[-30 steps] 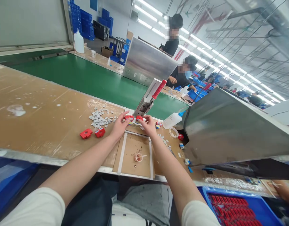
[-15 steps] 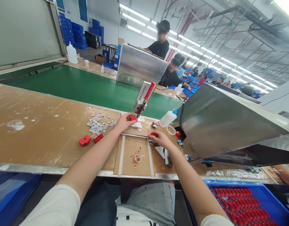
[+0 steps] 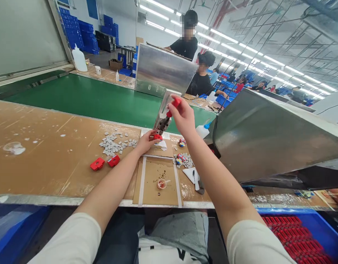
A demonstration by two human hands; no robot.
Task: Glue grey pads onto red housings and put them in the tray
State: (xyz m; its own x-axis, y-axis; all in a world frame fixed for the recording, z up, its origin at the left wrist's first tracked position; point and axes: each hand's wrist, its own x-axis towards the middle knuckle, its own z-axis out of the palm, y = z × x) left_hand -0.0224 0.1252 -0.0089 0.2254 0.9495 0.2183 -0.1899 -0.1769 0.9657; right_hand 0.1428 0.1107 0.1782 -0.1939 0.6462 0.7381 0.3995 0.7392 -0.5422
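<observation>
factory assembly floor, green belt [image 3: 102,93] beyond the left hand's fingers [image 3: 150,133], lever fixture [image 3: 160,123] just behind them, loose grey parts [image 3: 111,147] to their left, blue crate [image 3: 321,223] of red parts [image 3: 288,234] to their near right, co-workers [image 3: 201,83] and strip lights [image 3: 156,25] well beyond them

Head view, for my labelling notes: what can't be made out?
In the head view:
Red part: partly covered by the left hand.
Red handle: partly covered by the right hand.
Blue bin: near end cut off by the picture's bottom edge.
Grey pieces: any markings are too small to read.
</observation>
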